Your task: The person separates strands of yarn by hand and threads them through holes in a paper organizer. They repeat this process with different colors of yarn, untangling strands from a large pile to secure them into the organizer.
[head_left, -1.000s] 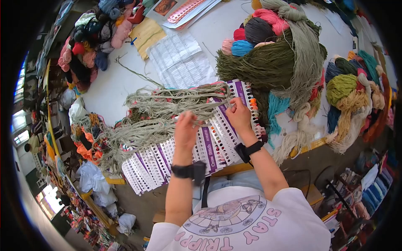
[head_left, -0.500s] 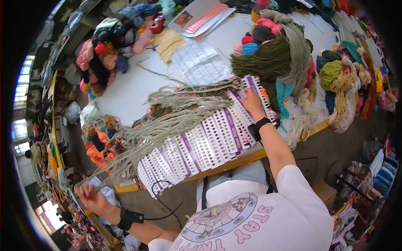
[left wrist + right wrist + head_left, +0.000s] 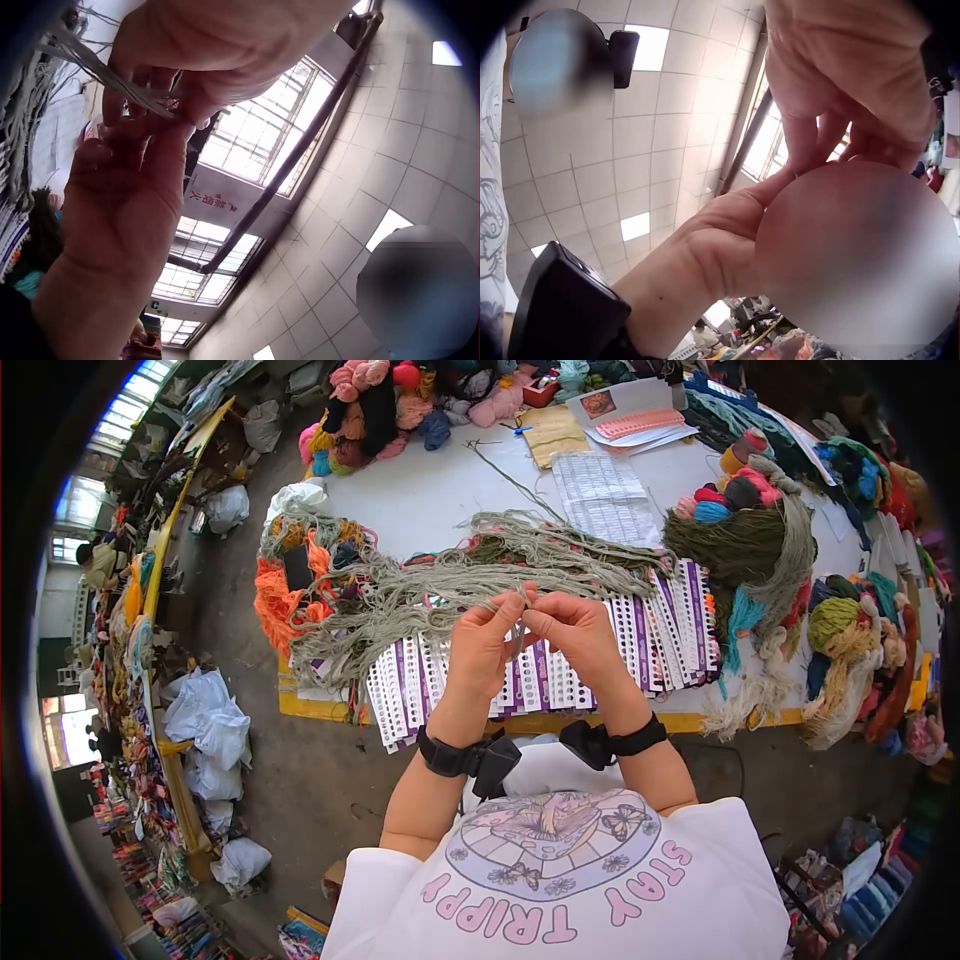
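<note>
Both hands meet fingertip to fingertip above the near side of the table. My left hand (image 3: 483, 647) pinches a few strands of grey-green yarn (image 3: 105, 73), which run in from the table side in the left wrist view. At the same spot my right hand (image 3: 583, 640) pinches the strands with thumb and forefinger. Beneath and beyond the hands lies a long grey-green yarn bundle (image 3: 440, 588) spread across the table. A row of white and purple punched thread cards (image 3: 405, 685) fans out under it, holes along their edges.
A dark green and grey yarn heap (image 3: 730, 545) sits at the right, beside a mixed heap (image 3: 835, 625). Orange yarn (image 3: 280, 600) lies at the left end. Printed sheets (image 3: 605, 495) lie at the back of the table (image 3: 420, 495). White plastic bags (image 3: 210, 720) stand left.
The left hand swept out to the far left, drawing strands along the bundle, then came back to the middle. The right hand left the cards' right end and joined it. The head view has shifted.
</note>
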Motion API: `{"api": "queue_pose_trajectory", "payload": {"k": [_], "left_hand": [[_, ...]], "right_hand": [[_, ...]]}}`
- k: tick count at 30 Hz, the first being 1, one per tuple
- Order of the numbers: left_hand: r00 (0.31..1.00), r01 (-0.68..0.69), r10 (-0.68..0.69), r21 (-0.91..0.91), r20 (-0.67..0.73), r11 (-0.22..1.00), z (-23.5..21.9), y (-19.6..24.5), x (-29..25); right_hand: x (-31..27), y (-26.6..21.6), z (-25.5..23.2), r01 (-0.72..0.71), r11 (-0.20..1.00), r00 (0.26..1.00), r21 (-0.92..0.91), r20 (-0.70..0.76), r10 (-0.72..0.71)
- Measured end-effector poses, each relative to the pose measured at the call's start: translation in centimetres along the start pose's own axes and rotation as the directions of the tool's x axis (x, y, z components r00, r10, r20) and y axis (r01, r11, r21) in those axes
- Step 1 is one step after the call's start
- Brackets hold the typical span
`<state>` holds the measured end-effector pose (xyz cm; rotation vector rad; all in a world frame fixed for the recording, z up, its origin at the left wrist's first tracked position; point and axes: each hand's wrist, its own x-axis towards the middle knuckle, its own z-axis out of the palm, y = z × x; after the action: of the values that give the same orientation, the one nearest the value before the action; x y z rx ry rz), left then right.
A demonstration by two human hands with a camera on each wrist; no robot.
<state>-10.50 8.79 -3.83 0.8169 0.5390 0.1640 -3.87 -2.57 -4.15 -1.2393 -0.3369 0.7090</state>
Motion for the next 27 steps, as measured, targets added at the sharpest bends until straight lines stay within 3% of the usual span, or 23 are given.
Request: {"api": "queue_pose_trajectory", "payload": {"k": [10,13,16,19,25,27], "left_hand": [[0.994,-0.035,0.047,-0.122,0.100,0.992,0.8,0.7,-1.0],[0.995,-0.014,0.017,-0.029,0.100,0.999,1.6,1.2,-1.6],[0.986,-0.074,0.075,-0.009,0.149,0.997,1.2,0.9,-1.4],[0.989,-0.041,0.050,-0.063,0.140,0.997,1.4,1.4,-1.5],[0.987,-0.013,0.004,0.059,0.160,0.998,1.3,2.1,-1.7],[0.982,-0.015,0.008,0.039,0.188,0.999,1.2,2.2,-1.8]], "right_hand": [[-1.6,-1.4,0.4,0.089,0.996,0.989,-0.019,-0.119,-0.091],[-1.9,-1.1,0.8,0.193,0.976,0.965,-0.101,-0.160,-0.207],[-2.2,-1.4,0.7,0.120,0.992,0.976,-0.022,-0.178,-0.122],[-2.2,-1.8,0.4,0.029,0.998,0.983,0.059,-0.185,-0.017],[-1.9,-1.5,1.0,0.149,0.984,0.980,-0.098,-0.116,-0.160],[-2.1,-1.9,1.2,0.117,0.990,0.983,-0.076,-0.131,-0.126]]}}
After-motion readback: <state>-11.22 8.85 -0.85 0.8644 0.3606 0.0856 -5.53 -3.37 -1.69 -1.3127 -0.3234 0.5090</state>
